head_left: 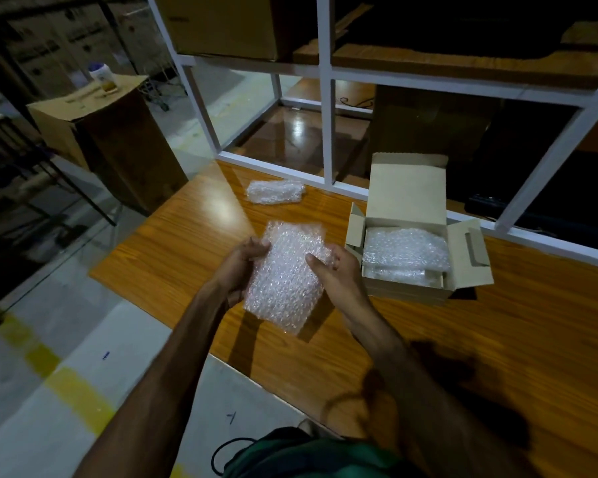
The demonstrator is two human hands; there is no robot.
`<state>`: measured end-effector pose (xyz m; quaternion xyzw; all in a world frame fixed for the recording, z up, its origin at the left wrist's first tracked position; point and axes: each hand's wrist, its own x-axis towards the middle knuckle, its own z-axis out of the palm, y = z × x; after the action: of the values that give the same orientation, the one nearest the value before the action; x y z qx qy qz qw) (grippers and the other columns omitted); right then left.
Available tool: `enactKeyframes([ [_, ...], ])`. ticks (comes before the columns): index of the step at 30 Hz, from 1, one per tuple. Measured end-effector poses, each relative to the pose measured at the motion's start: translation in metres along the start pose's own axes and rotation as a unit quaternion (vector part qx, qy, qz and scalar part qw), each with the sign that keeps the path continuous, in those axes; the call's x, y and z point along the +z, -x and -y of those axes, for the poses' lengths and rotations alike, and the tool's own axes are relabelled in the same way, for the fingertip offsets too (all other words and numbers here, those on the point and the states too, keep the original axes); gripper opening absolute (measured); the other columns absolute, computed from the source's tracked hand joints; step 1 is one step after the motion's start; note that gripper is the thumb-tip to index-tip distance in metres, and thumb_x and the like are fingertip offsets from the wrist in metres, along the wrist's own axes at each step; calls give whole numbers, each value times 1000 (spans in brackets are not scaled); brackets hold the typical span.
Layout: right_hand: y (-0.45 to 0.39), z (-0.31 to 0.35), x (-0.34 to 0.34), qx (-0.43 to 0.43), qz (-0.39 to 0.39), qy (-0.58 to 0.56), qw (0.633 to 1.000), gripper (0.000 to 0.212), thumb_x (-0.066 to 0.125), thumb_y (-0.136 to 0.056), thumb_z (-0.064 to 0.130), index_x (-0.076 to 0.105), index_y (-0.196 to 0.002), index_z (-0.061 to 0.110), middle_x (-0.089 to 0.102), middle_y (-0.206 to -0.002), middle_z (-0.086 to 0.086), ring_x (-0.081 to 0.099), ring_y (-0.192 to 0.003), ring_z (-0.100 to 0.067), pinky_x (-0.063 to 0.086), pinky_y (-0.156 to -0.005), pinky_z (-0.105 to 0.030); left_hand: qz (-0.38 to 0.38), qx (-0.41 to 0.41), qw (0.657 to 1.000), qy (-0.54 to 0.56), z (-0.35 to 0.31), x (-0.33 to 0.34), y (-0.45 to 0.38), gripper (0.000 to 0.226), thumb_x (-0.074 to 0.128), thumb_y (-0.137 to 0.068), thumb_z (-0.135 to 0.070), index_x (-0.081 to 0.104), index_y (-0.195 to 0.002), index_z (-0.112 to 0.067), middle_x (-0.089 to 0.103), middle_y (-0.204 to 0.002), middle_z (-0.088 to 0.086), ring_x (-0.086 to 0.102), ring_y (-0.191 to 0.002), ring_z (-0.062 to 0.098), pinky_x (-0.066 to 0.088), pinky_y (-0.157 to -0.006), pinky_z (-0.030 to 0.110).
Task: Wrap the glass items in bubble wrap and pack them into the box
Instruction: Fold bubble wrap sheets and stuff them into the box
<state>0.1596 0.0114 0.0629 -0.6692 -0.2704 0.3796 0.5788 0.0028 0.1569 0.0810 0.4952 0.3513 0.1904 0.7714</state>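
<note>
Wooden table [428, 339] under dim light; both hands, left hand [240, 267] and right hand [339, 274], grasp a bubble-wrapped bundle [285, 274] above it; right, the open box [408, 188] already holds wrapped pieces; another bundle [275, 191] waits farther off, unpacked.

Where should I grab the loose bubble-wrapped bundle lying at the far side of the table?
Take the far bundle across its short width near the middle, coming down from above. It lies flat and elongated on the wooden table, apart from the open box, with bare table around it. Both the left hand and right hand now hold another wrapped bundle.
</note>
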Motion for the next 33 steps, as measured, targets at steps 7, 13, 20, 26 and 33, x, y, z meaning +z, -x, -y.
enactKeyframes([
  [7,26,-7,-20,-27,-76,2,997,33,78,-96,27,62,-123,18,70,-115,4,68,-96,-7,54,-65,-15,-69,34,995,-64,33,39,21,48,75,-92,-15,54,-135,-10,71,-126,13,73,-109,34,60,-92,59],
  [13,40,-25,-41,23,-28,35,999,34,74,-88,59,69,-97,27,74,-99,-2,74,-94,-24,63,-85,-56,-224,149,915,-301,77,72,35,75,79,-88,-43,39,-152,-34,49,-146,-2,57,-122,18,59,-90,42],
  [20,53,-41,-55,145,92,-64,983,64,34,-101,75,78,-120,34,67,-136,4,65,-125,-22,48,-107,-57,-118,91,909,-389,136,101,49,79,66,-82,-80,59,-142,-31,52,-155,-5,52,-138,13,52,-107,44],
  [26,50,-58,-57,184,98,-29,978,55,41,-100,75,81,-111,38,68,-136,1,64,-123,-24,53,-106,-57,-159,133,907,-365,140,122,58,23,58,-106,-26,75,-99,-13,75,-84,5,67,-64,11,53,-55,35],
  [33,46,-70,-69,96,-24,50,994,4,72,-99,34,75,-96,35,76,-99,12,73,-100,-15,62,-91,-43,-154,80,968,-180,115,107,64,28,53,-108,-25,70,-103,-4,74,-94,12,70,-84,29,60,-74,39],
])
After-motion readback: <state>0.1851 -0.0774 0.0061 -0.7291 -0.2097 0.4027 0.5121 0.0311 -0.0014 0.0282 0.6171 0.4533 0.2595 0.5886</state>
